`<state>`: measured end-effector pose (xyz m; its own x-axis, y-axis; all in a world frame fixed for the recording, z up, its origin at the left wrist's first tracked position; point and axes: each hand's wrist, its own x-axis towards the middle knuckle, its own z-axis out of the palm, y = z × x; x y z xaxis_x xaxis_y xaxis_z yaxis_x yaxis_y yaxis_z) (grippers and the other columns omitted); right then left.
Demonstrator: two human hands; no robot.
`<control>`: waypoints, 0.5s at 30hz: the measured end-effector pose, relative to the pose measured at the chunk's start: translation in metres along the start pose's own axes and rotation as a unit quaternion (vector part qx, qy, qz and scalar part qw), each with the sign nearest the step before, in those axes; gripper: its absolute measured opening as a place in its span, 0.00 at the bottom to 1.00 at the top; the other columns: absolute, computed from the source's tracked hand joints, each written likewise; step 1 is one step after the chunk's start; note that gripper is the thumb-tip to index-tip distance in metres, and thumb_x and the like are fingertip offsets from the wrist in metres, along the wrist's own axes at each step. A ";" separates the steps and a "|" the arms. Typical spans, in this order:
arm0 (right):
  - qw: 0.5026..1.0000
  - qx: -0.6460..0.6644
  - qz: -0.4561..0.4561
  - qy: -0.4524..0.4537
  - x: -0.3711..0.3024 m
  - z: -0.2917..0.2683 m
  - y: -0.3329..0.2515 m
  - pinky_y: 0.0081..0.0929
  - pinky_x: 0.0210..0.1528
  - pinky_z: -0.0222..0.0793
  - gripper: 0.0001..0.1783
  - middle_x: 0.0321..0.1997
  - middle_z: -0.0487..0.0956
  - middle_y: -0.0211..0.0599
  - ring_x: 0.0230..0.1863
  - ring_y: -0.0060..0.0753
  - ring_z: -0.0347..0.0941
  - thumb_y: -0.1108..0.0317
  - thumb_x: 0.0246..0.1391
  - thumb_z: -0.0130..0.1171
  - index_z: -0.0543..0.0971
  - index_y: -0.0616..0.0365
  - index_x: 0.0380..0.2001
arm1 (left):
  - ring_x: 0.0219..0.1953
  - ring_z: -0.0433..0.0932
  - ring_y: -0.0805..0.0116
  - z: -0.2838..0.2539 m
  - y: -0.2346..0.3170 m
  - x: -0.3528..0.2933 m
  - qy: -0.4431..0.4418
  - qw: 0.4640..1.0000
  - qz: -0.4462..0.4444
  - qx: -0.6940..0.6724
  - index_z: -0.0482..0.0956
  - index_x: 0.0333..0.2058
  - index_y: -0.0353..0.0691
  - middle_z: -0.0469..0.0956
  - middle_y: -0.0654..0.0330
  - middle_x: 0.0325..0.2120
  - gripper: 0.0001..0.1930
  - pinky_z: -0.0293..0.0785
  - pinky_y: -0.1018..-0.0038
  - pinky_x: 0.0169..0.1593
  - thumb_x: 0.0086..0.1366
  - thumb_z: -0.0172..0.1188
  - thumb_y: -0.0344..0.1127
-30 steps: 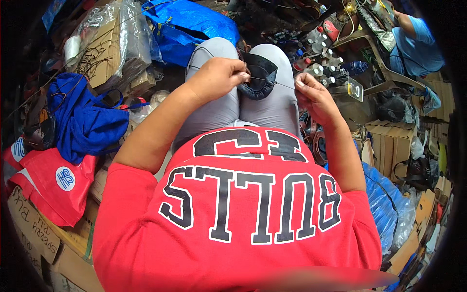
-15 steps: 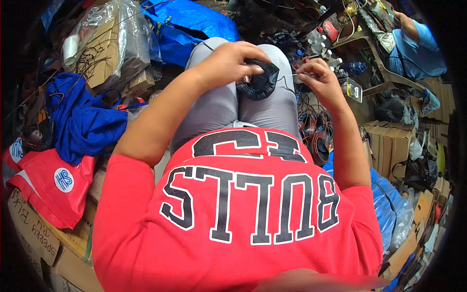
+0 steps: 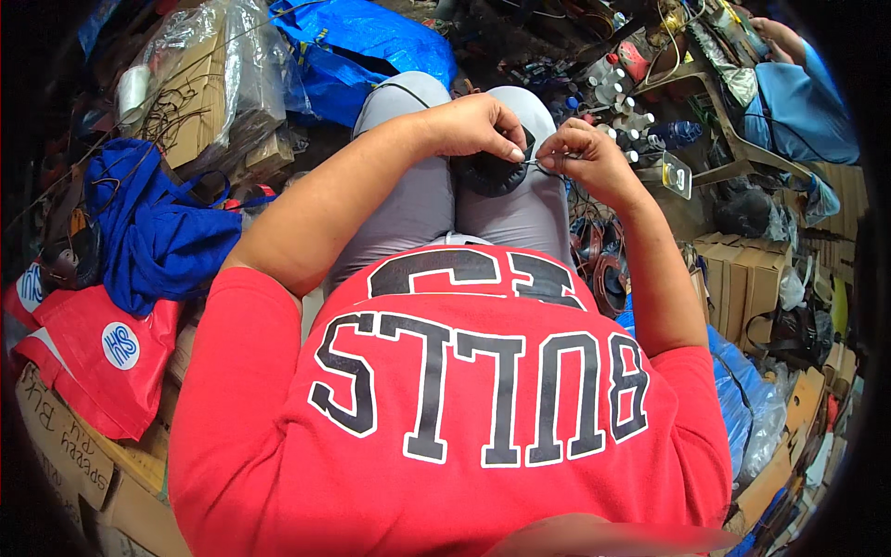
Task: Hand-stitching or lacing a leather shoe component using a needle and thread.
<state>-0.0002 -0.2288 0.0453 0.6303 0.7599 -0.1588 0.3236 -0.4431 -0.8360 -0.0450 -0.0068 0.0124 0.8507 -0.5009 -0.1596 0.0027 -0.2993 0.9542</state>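
Observation:
A black, shiny, leather-like piece point(image 3: 494, 176) with a gathered edge lies across my grey-clad thighs. My left hand point(image 3: 483, 128) is bent over its top, thumb and fingers closed at its right edge. Close by on the right, my right hand point(image 3: 587, 156) pinches a thin, pale, needle-like tool point(image 3: 533, 162), its tip at the edge of the piece near my left thumb. A dark thread hangs by the right fingers. My left fingers hide much of the black piece, and the tool's far end is inside my right hand.
Several small bottles point(image 3: 613, 88) stand beyond my right knee, near a chair-like frame point(image 3: 715, 111). A blue tarp point(image 3: 371, 46) lies ahead. Blue cloth point(image 3: 153, 223) and a red bag point(image 3: 102, 357) are at left; cardboard boxes point(image 3: 742, 278) at right. Another person's arm point(image 3: 780, 39) shows far right.
My right hand has moved left, bringing the thin tool to the black piece. My left hand has shifted right and down over it, covering more of its top.

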 end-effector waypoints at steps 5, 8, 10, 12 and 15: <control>0.999 0.034 0.003 0.023 -0.009 0.016 0.006 0.17 0.33 0.65 0.05 0.30 0.73 0.25 0.31 0.16 0.67 0.75 0.44 0.65 0.81 0.58 0.28 | 0.34 0.74 0.77 0.002 -0.003 0.000 -0.014 0.994 -0.032 -0.106 0.81 0.35 0.34 0.80 0.64 0.30 0.12 0.68 0.79 0.44 0.53 0.65 0.35; 0.993 0.034 -0.008 0.114 -0.019 0.029 0.003 0.17 0.30 0.63 0.06 0.26 0.73 0.25 0.28 0.17 0.67 0.74 0.43 0.66 0.81 0.57 0.28 | 0.35 0.75 0.76 0.001 -0.007 -0.002 -0.029 0.987 -0.046 -0.153 0.81 0.38 0.33 0.80 0.63 0.31 0.13 0.68 0.79 0.46 0.54 0.63 0.34; 0.991 -0.003 -0.022 0.131 -0.025 0.036 -0.005 0.17 0.29 0.63 0.06 0.26 0.72 0.26 0.27 0.17 0.67 0.74 0.43 0.66 0.81 0.56 0.28 | 0.36 0.75 0.76 0.001 -0.009 -0.002 -0.036 0.984 -0.053 -0.165 0.80 0.39 0.33 0.80 0.62 0.33 0.14 0.68 0.79 0.47 0.54 0.62 0.33; 0.983 -0.061 -0.060 0.162 -0.029 0.039 -0.008 0.18 0.26 0.63 0.07 0.25 0.72 0.28 0.23 0.19 0.67 0.75 0.43 0.65 0.82 0.55 0.30 | 0.38 0.75 0.75 0.001 -0.010 -0.003 -0.046 0.982 -0.058 -0.175 0.80 0.41 0.33 0.80 0.61 0.34 0.15 0.67 0.79 0.48 0.54 0.61 0.31; 0.984 -0.074 -0.038 0.157 -0.034 0.040 -0.013 0.18 0.27 0.64 0.08 0.26 0.72 0.28 0.24 0.19 0.68 0.75 0.43 0.64 0.82 0.54 0.31 | 0.40 0.74 0.73 0.001 -0.008 -0.003 -0.066 0.980 -0.062 -0.177 0.79 0.43 0.34 0.79 0.60 0.37 0.17 0.66 0.79 0.50 0.53 0.59 0.29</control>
<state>-0.0539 -0.2295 0.0401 0.7800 0.6191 0.0916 0.4629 -0.4721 -0.7503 -0.0483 -0.0032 0.0048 0.7568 -0.5867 -0.2883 0.3038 -0.0748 0.9498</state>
